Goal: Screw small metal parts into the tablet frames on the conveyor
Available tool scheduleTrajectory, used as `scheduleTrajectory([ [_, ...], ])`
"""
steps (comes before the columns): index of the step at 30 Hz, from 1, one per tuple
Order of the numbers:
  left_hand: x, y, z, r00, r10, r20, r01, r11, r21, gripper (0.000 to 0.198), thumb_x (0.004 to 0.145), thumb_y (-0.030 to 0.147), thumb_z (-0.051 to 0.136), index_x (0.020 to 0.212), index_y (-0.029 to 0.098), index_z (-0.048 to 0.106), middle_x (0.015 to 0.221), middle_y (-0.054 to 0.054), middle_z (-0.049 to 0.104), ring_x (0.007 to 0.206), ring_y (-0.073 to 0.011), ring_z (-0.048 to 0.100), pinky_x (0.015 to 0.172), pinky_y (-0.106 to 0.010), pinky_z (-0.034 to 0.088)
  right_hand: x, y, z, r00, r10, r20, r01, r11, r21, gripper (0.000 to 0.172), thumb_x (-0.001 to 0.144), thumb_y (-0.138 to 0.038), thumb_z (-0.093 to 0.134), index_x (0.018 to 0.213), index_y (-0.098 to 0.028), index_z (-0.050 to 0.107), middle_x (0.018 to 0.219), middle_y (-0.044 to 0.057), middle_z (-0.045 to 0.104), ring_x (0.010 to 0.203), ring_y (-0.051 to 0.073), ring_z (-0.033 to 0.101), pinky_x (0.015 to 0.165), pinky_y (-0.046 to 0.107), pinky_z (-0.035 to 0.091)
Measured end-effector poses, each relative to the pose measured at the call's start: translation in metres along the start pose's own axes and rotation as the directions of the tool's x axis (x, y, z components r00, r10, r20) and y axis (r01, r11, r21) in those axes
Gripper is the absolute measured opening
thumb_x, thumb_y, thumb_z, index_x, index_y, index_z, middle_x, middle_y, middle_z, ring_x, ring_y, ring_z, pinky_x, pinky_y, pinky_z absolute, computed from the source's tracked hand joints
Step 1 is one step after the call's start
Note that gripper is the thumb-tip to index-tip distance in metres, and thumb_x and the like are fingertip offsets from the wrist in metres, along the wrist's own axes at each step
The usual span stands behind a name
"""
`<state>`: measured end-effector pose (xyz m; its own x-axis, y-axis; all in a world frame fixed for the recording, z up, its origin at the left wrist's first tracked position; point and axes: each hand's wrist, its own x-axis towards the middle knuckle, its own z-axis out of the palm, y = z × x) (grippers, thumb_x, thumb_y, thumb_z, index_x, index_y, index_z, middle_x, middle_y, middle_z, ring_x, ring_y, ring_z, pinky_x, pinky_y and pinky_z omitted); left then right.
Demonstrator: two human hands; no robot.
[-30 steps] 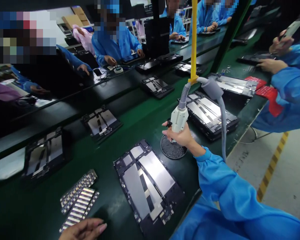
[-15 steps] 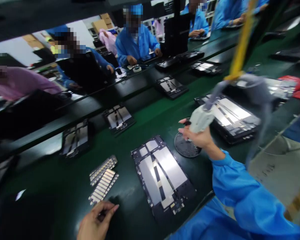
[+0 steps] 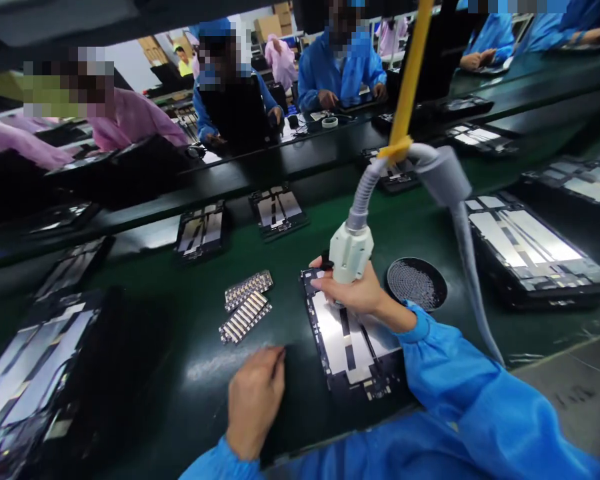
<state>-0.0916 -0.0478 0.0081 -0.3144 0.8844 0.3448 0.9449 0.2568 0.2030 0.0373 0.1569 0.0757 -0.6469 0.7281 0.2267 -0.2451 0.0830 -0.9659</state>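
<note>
Tool: pale grey handheld screwdriver, upright, over the far end of the chassis; I cannot see its tip behind the fingers.
Right hand: grip closed round the lower body of the screwdriver, thumb on the far side.
Workpiece: black tablet chassis with silver metal plates, flat on the dark green tabletop, directly in front of me; my blue right sleeve crosses its near right corner.
Left hand: palm down on the tabletop, just beside the chassis's near left edge; fingers bent, and I cannot tell whether this grip holds anything.
Suspension: yellow strap runs up from above the tool; grey ribbed hose loops right and down.
Screw supply: round black dish of small screws, just right of the right hand.
Parts: two strips of small silver pieces, left of the chassis.
Neighbouring unit: second open chassis, well apart on the right.
Far side: people in blue and pink coats.
</note>
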Motion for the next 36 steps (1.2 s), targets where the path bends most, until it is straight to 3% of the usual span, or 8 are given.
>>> scheduleTrajectory([
  [4,0.012,0.042,0.02,0.998,0.021,0.051,-0.014,0.992,-0.125,0.028,0.09,0.019,0.042,0.088,0.018,0.07,0.078,-0.004,0.07,0.069,-0.0168,0.067,0.064,-0.026,0.053,0.009,0.016,0.01,1.0,0.018,-0.005,-0.018,0.997,-0.079,0.023,0.067,-0.024,0.072,0.086,-0.015,0.065,0.048,-0.006,0.052,0.041,0.009,0.048,0.04,0.022,0.043],
  [7,0.014,0.056,0.024,0.998,0.029,0.056,-0.013,0.961,-0.276,0.026,0.089,0.016,0.044,0.089,0.018,0.071,0.075,-0.004,0.068,0.068,-0.0158,0.066,0.063,-0.025,0.052,0.009,0.018,0.009,0.999,0.031,0.009,-0.03,0.993,-0.116,0.022,0.068,-0.025,0.072,0.087,-0.016,0.065,0.048,-0.006,0.052,0.041,0.009,0.048,0.04,0.023,0.043],
  [10,0.011,0.052,0.022,0.999,-0.017,0.05,0.037,0.893,-0.449,0.023,0.091,0.019,0.048,0.095,0.018,0.07,0.081,-0.004,0.07,0.073,-0.0152,0.067,0.068,-0.025,0.054,0.008,0.012,0.009,1.0,0.029,-0.011,-0.03,0.993,-0.11,0.02,0.068,-0.025,0.072,0.084,-0.017,0.064,0.047,-0.006,0.052,0.039,0.01,0.049,0.04,0.024,0.043],
  [16,0.005,0.037,0.022,0.966,-0.257,-0.035,0.188,0.785,-0.59,0.021,0.091,0.025,0.051,0.093,0.018,0.07,0.085,-0.005,0.07,0.072,-0.014,0.067,0.064,-0.023,0.055,0.011,0.008,0.015,0.999,0.024,-0.046,-0.027,0.997,-0.069,0.022,0.067,-0.026,0.072,0.086,-0.017,0.063,0.043,-0.006,0.053,0.037,0.011,0.05,0.042,0.026,0.045],
  [23,-0.005,0.033,0.035,0.896,-0.44,0.056,0.343,0.607,-0.717,0.019,0.091,0.028,0.051,0.097,0.018,0.067,0.073,0.0,0.071,0.062,-0.0121,0.066,0.061,-0.023,0.056,0.011,0.013,0.02,0.998,0.015,-0.067,-0.021,0.996,-0.087,0.023,0.069,-0.023,0.072,0.088,-0.017,0.061,0.045,-0.007,0.054,0.038,0.011,0.052,0.044,0.027,0.046],
  [26,-0.006,0.034,0.035,0.896,-0.443,0.04,0.329,0.599,-0.73,0.02,0.091,0.025,0.048,0.095,0.017,0.066,0.07,0.0,0.069,0.06,-0.0113,0.065,0.057,-0.022,0.055,0.012,0.009,0.027,0.999,-0.007,-0.046,0.004,0.998,-0.064,0.023,0.07,-0.024,0.071,0.09,-0.018,0.06,0.045,-0.008,0.054,0.038,0.011,0.052,0.044,0.027,0.046],
  [32,-0.003,0.035,0.031,0.922,-0.387,-0.019,0.248,0.628,-0.737,0.026,0.09,0.016,0.042,0.096,0.017,0.067,0.096,-0.006,0.069,0.071,-0.0117,0.067,0.062,-0.023,0.058,0.015,0.014,0.038,1.0,0.027,-0.016,-0.028,0.999,-0.045,0.026,0.069,-0.025,0.071,0.09,-0.019,0.058,0.044,-0.009,0.052,0.036,0.011,0.05,0.042,0.027,0.045],
  [36,-0.002,0.035,0.032,0.927,-0.374,-0.031,0.231,0.632,-0.74,0.027,0.089,0.016,0.042,0.094,0.017,0.069,0.097,-0.007,0.07,0.072,-0.0125,0.068,0.063,-0.024,0.059,0.015,0.02,0.038,0.999,0.039,-0.008,-0.039,0.998,-0.053,0.026,0.069,-0.026,0.071,0.09,-0.019,0.057,0.044,-0.009,0.052,0.036,0.011,0.05,0.041,0.026,0.045],
])
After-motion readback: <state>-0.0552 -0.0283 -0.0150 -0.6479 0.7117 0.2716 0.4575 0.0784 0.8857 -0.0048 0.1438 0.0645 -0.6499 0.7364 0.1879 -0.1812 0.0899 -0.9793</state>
